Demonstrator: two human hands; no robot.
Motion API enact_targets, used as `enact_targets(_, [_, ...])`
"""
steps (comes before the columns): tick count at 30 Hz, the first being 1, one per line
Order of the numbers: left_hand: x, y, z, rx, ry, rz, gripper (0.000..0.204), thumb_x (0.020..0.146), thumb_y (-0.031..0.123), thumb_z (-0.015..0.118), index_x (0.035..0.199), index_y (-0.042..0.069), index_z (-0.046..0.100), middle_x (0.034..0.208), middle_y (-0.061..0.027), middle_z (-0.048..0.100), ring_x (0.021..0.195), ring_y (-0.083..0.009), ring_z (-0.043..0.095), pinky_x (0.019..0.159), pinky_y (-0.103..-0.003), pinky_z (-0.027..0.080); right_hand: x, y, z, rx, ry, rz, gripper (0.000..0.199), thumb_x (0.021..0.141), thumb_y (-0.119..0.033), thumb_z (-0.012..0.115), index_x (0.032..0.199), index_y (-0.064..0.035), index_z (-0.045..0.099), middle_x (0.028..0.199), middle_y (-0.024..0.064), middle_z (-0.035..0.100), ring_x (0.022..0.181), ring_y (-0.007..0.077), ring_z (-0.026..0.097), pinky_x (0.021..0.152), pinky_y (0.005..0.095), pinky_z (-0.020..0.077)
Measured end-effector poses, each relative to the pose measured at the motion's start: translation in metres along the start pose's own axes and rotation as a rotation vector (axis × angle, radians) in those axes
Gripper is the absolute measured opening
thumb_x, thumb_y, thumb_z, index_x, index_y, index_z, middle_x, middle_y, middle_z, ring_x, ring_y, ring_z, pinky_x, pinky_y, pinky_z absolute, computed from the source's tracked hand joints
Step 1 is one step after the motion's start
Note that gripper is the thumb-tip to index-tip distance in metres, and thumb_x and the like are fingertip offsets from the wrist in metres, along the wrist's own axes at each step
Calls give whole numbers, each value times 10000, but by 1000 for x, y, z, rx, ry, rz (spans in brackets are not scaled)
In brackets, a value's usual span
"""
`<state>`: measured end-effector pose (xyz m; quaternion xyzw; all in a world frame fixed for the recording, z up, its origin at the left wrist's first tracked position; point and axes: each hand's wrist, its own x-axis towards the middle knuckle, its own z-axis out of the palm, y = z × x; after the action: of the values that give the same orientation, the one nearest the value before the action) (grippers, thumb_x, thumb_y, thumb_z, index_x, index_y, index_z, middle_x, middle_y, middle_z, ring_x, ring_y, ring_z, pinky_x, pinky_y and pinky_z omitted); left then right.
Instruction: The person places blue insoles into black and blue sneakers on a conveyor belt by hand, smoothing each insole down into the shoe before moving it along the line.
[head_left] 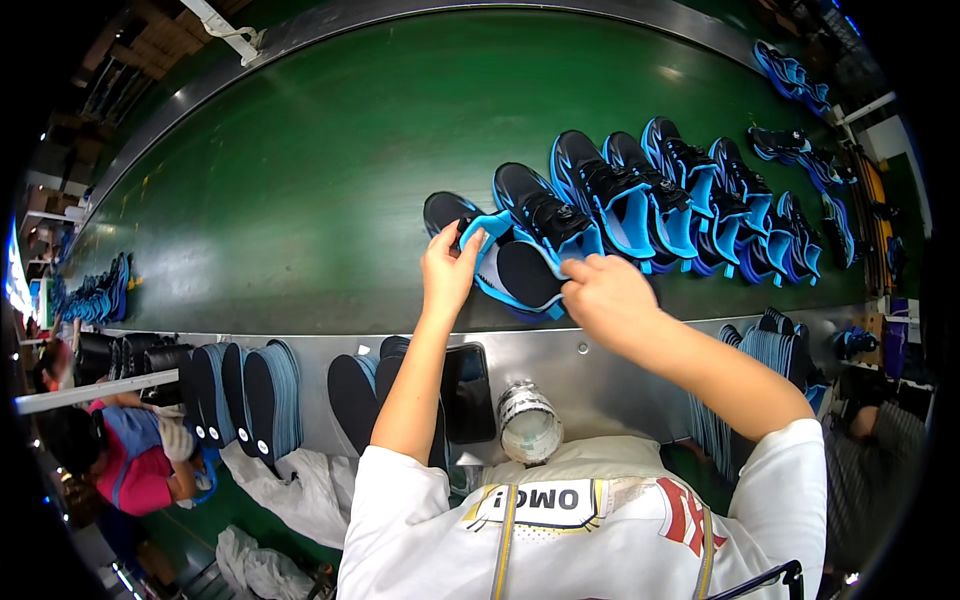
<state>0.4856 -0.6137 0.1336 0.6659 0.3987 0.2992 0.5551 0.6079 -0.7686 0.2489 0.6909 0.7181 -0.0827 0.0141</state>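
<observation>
Being pinched at the blue tongue by the left hand and near the heel by the right hand, the shoe is best steadied, its black insole pressed flat.

Your green belt looks smooth, faintly glossy. On your side of it: shiny grey metal ledge, glossy-screened phone, see-through jar, glass or plastic unclear, matt cloth shirt. Over the belt, your shoe: soft-looking blue cloth collar.
</observation>
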Motion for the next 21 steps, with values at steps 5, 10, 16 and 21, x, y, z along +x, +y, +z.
enact_targets(5, [-13, 7, 5, 127, 56, 104, 300, 741, 189, 614, 960, -11, 567, 798, -92, 558, 545, -99, 469, 516, -229, 401, 31, -17, 48, 18, -65, 59, 110, 637, -85, 542, 723, -33, 588, 759, 98, 545, 695, 216, 570, 581, 306, 452])
enact_targets(10, [-11, 9, 2, 109, 29, 58, 292, 752, 190, 603, 962, -10, 567, 792, -94, 562, 548, -103, 483, 510, -225, 403, 73, -21, 83, 73, 19, 119, 124, 681, -78, 521, 765, 0, 568, 776, 130, 542, 687, 232, 596, 543, 300, 500])
enact_targets(16, [-9, 6, -5, 95, 34, 48, 301, 775, 224, 582, 964, -10, 570, 781, -69, 567, 613, -83, 483, 553, -208, 399, 70, -27, 76, 111, 82, 178, 201, 700, -195, 549, 788, -16, 562, 873, 163, 508, 833, 286, 530, 684, 334, 461])
enact_targets(21, [-4, 5, -6, 87, -26, -60, 289, 779, 218, 583, 951, -13, 573, 755, -25, 578, 639, -44, 460, 577, -187, 392, 79, -15, 35, 150, -561, 272, 306, 647, -271, 607, 834, -30, 620, 900, 169, 562, 910, 300, 513, 768, 358, 426])
